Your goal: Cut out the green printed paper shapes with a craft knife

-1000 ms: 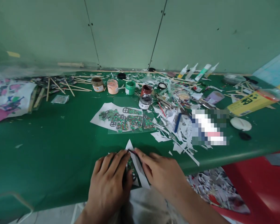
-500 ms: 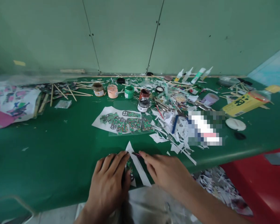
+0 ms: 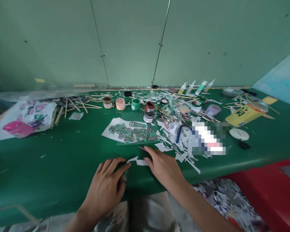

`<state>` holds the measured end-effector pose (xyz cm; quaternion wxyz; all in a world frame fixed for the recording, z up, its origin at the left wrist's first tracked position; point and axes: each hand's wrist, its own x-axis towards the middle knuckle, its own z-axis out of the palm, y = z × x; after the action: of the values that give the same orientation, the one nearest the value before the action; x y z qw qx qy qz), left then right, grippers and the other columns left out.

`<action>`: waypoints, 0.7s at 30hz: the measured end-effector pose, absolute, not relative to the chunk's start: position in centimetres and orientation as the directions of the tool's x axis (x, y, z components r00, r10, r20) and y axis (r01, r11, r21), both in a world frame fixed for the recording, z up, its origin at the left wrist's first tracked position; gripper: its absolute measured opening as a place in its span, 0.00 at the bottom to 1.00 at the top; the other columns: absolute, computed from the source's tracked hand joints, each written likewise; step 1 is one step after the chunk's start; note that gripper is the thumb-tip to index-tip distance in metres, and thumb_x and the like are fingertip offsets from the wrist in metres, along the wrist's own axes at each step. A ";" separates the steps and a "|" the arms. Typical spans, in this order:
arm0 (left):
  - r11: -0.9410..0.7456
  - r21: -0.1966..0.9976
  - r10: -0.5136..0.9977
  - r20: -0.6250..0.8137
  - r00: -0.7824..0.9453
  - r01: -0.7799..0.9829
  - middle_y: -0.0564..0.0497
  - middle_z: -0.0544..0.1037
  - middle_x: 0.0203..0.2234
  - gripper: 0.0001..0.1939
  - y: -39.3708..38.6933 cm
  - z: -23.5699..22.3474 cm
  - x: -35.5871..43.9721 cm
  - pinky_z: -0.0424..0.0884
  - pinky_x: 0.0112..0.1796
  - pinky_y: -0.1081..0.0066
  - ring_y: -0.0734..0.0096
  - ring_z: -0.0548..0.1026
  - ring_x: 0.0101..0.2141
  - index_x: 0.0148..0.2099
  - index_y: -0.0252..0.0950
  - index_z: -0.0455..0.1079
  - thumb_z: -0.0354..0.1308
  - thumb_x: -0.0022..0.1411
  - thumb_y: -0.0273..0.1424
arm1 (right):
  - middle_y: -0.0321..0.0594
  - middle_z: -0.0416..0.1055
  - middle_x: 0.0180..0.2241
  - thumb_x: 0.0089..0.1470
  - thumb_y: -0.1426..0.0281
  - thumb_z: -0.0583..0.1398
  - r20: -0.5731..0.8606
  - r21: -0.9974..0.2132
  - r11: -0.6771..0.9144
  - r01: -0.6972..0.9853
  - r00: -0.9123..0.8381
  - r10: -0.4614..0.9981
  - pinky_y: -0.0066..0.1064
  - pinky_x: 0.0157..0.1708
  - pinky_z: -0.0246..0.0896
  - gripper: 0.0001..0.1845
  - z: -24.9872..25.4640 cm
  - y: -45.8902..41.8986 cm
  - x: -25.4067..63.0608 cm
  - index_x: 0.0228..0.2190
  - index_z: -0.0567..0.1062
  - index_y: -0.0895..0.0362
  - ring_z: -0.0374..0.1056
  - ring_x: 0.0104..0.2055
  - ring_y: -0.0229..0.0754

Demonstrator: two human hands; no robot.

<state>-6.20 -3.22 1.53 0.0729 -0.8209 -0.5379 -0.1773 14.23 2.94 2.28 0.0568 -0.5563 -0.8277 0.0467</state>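
My left hand (image 3: 108,182) rests at the front of the green tabletop with its fingers bent over a small green-patterned paper piece (image 3: 126,175), mostly hidden beneath it. A narrow white paper end (image 3: 132,159) sticks out past its fingertips. To the right, my right hand (image 3: 163,166) is closed on a thin pink tool (image 3: 142,148), its kind not clear. A loose white paper strip (image 3: 142,162) lies by the right thumb. Beyond both hands, a white sheet with green-and-brown patterned pieces (image 3: 134,131) lies flat.
Open paint jars (image 3: 135,104) stand behind the sheet. Paper scraps (image 3: 183,141), wooden sticks and tools crowd the right. A yellow-labelled container (image 3: 246,114) lies on its side beside a white oval object (image 3: 239,134). At left is a pink object (image 3: 18,128). A scrap-filled bag (image 3: 229,199) sits below the edge.
The white strip has turned from lengthwise to crosswise beside my right thumb. My right hand has shifted slightly forward; my left hand now covers more of the patterned piece. The view has tilted up.
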 end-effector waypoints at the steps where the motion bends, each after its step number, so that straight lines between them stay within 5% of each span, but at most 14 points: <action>1: -0.419 0.070 0.857 0.359 0.369 0.905 0.49 0.75 0.46 0.23 -3.0 1.7 -6.6 0.67 0.39 0.61 0.61 0.72 0.43 0.52 0.46 0.70 0.48 0.57 0.22 | 0.41 0.76 0.35 0.59 0.69 0.55 0.061 -0.126 0.380 0.916 -0.375 0.925 0.28 0.18 0.53 0.22 2.3 3.2 14.5 0.55 0.68 0.52 0.72 0.26 0.41; 8: -0.367 -0.016 0.852 0.396 0.343 0.930 0.49 0.76 0.40 0.26 -0.9 2.3 -8.2 0.69 0.35 0.64 0.64 0.73 0.37 0.50 0.49 0.73 0.45 0.58 0.20 | 0.45 0.71 0.37 0.63 0.71 0.51 0.274 -0.050 0.531 0.846 -0.500 0.822 0.34 0.34 0.61 0.19 1.3 5.2 14.4 0.53 0.71 0.52 0.69 0.36 0.43; 15: -0.324 -0.022 0.831 0.472 0.295 0.946 0.50 0.77 0.37 0.24 -0.8 1.0 -8.4 0.69 0.35 0.66 0.66 0.73 0.35 0.50 0.49 0.73 0.45 0.60 0.22 | 0.45 0.69 0.40 0.61 0.70 0.52 0.476 -0.218 0.617 0.756 -0.469 0.744 0.40 0.42 0.61 0.15 1.7 5.7 16.8 0.43 0.76 0.53 0.65 0.41 0.47; 18: -0.330 0.003 0.826 0.485 0.287 0.944 0.51 0.77 0.37 0.23 -0.7 0.8 -8.7 0.69 0.36 0.68 0.67 0.73 0.36 0.50 0.49 0.73 0.46 0.61 0.23 | 0.44 0.70 0.37 0.59 0.72 0.50 0.594 -0.302 0.578 0.758 -0.325 0.736 0.40 0.42 0.62 0.16 2.5 7.4 22.7 0.37 0.77 0.53 0.65 0.41 0.46; 21: -0.319 0.037 0.833 0.487 0.262 0.947 0.52 0.77 0.36 0.21 -0.6 1.0 -8.7 0.69 0.35 0.69 0.68 0.74 0.35 0.49 0.49 0.74 0.47 0.61 0.25 | 0.47 0.70 0.37 0.58 0.66 0.51 0.650 -0.375 0.346 0.860 -0.022 0.760 0.45 0.45 0.61 0.15 2.2 10.0 30.6 0.34 0.77 0.52 0.66 0.42 0.49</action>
<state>-8.74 -0.57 0.96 0.1323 -0.7833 -0.5681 -0.2148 30.65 9.97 2.22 0.4073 -0.5686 -0.7121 -0.0616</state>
